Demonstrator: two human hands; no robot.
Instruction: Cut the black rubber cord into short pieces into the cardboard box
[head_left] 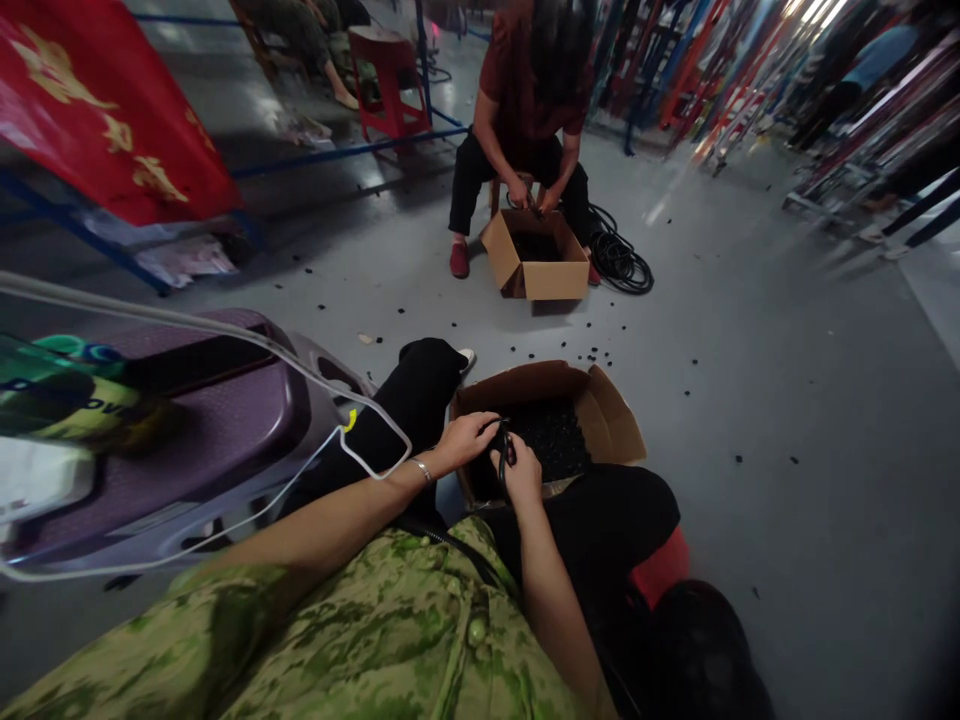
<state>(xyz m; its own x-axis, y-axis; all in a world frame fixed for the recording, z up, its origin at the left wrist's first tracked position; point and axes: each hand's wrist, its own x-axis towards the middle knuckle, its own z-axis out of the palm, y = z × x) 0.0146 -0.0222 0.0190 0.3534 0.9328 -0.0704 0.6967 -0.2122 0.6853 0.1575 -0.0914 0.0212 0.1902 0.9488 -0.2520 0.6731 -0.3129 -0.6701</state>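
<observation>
My left hand is closed, its fingertips pinching a thin black strip above a cardboard box. Close beside it, my right hand is closed around a black looped tool that looks like scissors; its blades are hard to make out. The fingertips of both hands nearly meet. Many small black cut pieces cover the bottom of the box, which stands open between my legs.
At left stands a purple plastic stool carrying a bottle, with a pale wire frame near my left arm. Across from me a seated person works over another cardboard box, beside a black hose coil. Black bits dot the floor.
</observation>
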